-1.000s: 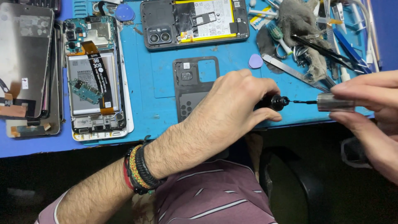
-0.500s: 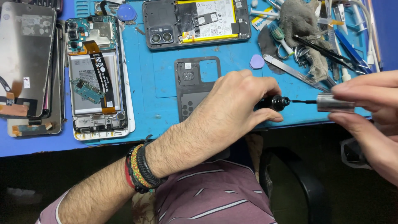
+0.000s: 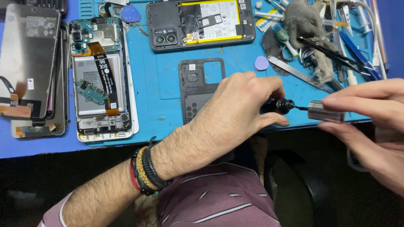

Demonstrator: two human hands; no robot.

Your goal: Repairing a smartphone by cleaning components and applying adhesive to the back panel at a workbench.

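Two hands meet at the near right edge of the counter (image 3: pixel 160 96), which carries a blue work mat. The left hand (image 3: pixel 235 111) is curled closed around a small black screwdriver handle (image 3: pixel 281 106); only its rounded end and a thin dark shaft show past the fingers. The right hand (image 3: pixel 370 122) pinches a short grey metal cylinder (image 3: pixel 326 112) between thumb and fingertips, its end just beside the shaft's tip; whether they touch cannot be told. Several braided bands (image 3: pixel 145 170) ring the left wrist.

Just beyond the left hand lies one dark phone back frame (image 3: pixel 198 84) with cut-outs. At left lie one opened phone (image 3: pixel 101 80), its battery crossed by a black-and-orange flex strip, and one detached screen panel (image 3: pixel 27 63), face down.

Farther off: a second opened phone (image 3: pixel 202 23) with a yellow-edged white battery label, two plectrum-shaped picks, one blue (image 3: pixel 130 14) and one lilac (image 3: pixel 261 63), a grey rag (image 3: pixel 309 29), and one pair of steel tweezers (image 3: pixel 294 72).
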